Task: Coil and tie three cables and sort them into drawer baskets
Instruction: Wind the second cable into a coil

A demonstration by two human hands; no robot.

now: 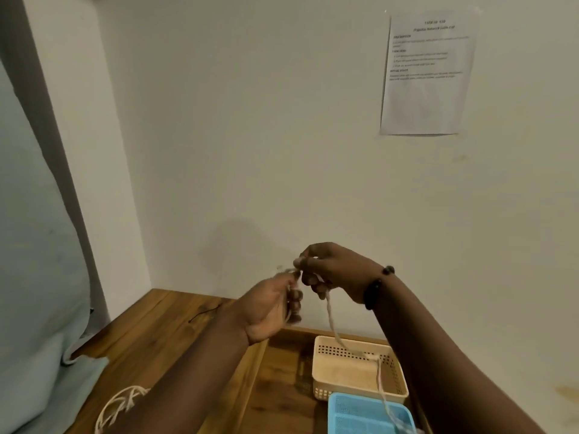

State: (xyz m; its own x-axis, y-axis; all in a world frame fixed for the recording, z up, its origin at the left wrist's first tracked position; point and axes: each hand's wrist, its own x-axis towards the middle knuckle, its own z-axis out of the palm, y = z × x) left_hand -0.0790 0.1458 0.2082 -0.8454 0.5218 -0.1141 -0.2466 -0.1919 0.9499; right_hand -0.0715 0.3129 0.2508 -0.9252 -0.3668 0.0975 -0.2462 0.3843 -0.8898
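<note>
Both hands are raised above the wooden table. My left hand (pixel 275 305) is closed around loops of a pale braided cable (pixel 330 314). My right hand (pixel 329 270), with a dark bead bracelet at the wrist, pinches the same cable just above the left hand. The cable's free end hangs down from my right hand over the cream basket (pixel 326 371) and trails across the blue basket (pixel 351 411). Both baskets sit in an open wooden drawer (pixel 282 386). Another white cable (pixel 122 405) lies loosely on the table at the lower left, partly hidden by my left forearm.
A thin dark cable (pixel 203 314) lies near the table's back left corner. Pale blue cloth (pixel 37 277) hangs at the left and touches the table edge. A printed sheet (pixel 426 73) is taped to the wall close behind the table.
</note>
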